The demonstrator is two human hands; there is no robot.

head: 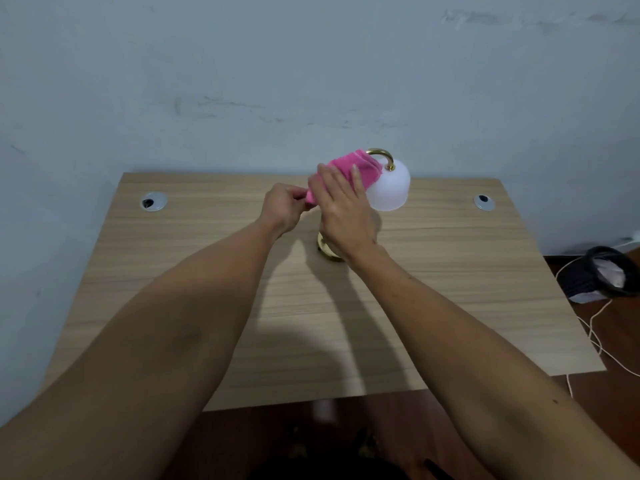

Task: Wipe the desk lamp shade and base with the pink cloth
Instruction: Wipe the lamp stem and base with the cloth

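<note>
A small desk lamp stands on the wooden desk [450, 271]. Its white dome shade [391, 190] hangs from a curved gold arm [382, 154], and part of its round gold base [325, 249] shows below my right wrist. The pink cloth [360, 169] is bunched against the left side of the shade. My right hand [343, 211] lies flat over the cloth, pressing it to the shade. My left hand [282, 209] pinches the cloth's lower left end. The lamp's stem is hidden behind my right hand.
Two round cable grommets sit in the desk, one at far left [153, 201] and one at far right [483, 201]. A blue-grey wall stands right behind the desk. On the floor at right lie a dark bin [602, 275] and a white cable [595, 327].
</note>
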